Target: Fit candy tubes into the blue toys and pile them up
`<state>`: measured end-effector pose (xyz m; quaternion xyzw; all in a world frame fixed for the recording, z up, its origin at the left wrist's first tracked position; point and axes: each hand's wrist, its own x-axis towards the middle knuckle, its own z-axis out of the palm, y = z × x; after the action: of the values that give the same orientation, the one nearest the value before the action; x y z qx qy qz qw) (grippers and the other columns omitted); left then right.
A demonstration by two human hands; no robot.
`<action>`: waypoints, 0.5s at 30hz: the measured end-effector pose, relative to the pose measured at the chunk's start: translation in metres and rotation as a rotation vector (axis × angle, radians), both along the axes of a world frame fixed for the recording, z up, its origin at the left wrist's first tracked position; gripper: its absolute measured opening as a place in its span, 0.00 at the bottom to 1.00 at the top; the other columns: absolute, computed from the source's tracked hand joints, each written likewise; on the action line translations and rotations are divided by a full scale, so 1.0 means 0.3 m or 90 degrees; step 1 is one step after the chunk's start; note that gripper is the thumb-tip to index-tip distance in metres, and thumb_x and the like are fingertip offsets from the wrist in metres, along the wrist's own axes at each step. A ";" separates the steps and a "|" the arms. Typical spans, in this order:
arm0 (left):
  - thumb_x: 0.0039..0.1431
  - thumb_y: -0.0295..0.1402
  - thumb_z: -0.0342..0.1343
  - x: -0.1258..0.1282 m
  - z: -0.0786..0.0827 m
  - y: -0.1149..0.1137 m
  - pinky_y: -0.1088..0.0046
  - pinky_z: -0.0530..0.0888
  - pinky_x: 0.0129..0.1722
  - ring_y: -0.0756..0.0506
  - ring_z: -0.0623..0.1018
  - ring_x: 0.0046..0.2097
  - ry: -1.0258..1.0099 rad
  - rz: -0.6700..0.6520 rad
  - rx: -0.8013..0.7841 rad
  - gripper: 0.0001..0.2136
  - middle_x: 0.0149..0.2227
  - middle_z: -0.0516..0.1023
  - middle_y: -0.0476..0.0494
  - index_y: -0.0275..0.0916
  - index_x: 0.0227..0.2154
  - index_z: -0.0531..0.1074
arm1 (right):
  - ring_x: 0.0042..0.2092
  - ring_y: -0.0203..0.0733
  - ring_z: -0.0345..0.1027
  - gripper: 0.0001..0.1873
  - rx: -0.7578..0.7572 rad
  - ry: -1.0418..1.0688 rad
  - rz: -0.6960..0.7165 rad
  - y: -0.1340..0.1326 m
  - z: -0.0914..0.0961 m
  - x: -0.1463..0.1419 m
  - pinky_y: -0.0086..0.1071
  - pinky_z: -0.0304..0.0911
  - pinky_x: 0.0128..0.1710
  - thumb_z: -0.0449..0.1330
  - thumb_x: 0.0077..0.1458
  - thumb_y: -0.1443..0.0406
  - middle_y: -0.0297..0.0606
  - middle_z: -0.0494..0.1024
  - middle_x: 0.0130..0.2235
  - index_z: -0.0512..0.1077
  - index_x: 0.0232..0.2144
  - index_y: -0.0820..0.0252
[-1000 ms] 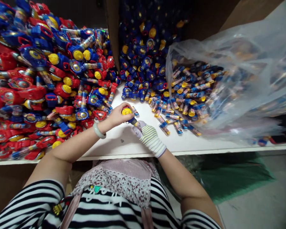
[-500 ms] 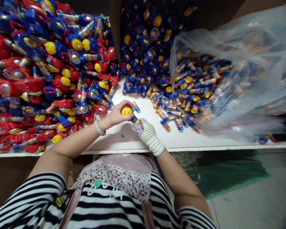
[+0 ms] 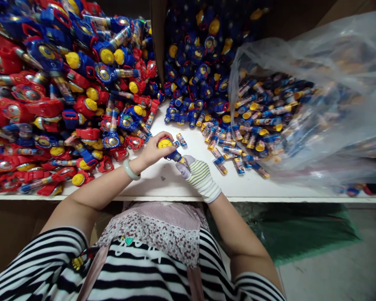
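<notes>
My bare left hand, with a pale bangle at the wrist, is closed around a blue toy with a round yellow face. The toy's narrow blue neck points down and right toward my right hand. That hand wears a striped glove with lilac fingertips, its fingers pinched on a small tube at the end of the neck. Most of the tube is hidden by the glove. Just beyond the toy, a loose label-wrapped tube lies on the white tabletop.
A big heap of red and blue toys covers the left side. More blue toys are piled at the back, behind a cardboard edge. Printed tubes spill from a clear plastic bag on the right.
The view has shifted slightly, so the surroundings appear further right. Between my hands, more of the toy's blue neck shows now. Both hands keep their grip.
</notes>
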<state>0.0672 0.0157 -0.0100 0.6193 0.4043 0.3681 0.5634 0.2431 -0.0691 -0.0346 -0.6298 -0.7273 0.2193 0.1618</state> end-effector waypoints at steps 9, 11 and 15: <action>0.44 0.36 0.63 -0.019 0.029 -0.023 0.74 0.71 0.36 0.49 0.72 0.35 0.064 -0.073 0.172 0.15 0.35 0.73 0.46 0.37 0.35 0.70 | 0.22 0.36 0.58 0.33 -0.240 0.406 -0.003 -0.020 -0.023 -0.026 0.30 0.56 0.24 0.38 0.62 0.41 0.38 0.73 0.28 0.69 0.33 0.58; 0.42 0.36 0.65 -0.027 0.025 -0.008 0.73 0.71 0.37 0.48 0.72 0.35 0.081 -0.144 0.208 0.17 0.35 0.73 0.46 0.37 0.36 0.71 | 0.19 0.34 0.51 0.39 -0.296 0.494 0.012 -0.018 -0.041 -0.035 0.30 0.53 0.20 0.29 0.61 0.39 0.36 0.70 0.26 0.68 0.32 0.58; 0.45 0.36 0.63 -0.020 0.000 0.013 0.74 0.70 0.35 0.49 0.71 0.33 0.141 -0.056 0.136 0.15 0.33 0.72 0.48 0.37 0.35 0.70 | 0.28 0.38 0.63 0.32 -0.154 0.334 -0.060 -0.006 -0.021 -0.028 0.31 0.58 0.29 0.46 0.55 0.37 0.40 0.73 0.32 0.69 0.35 0.57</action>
<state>0.0611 0.0195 -0.0101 0.7299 0.3946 0.3135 0.4618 0.2346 -0.0710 -0.0409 -0.5996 -0.5988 0.4521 0.2783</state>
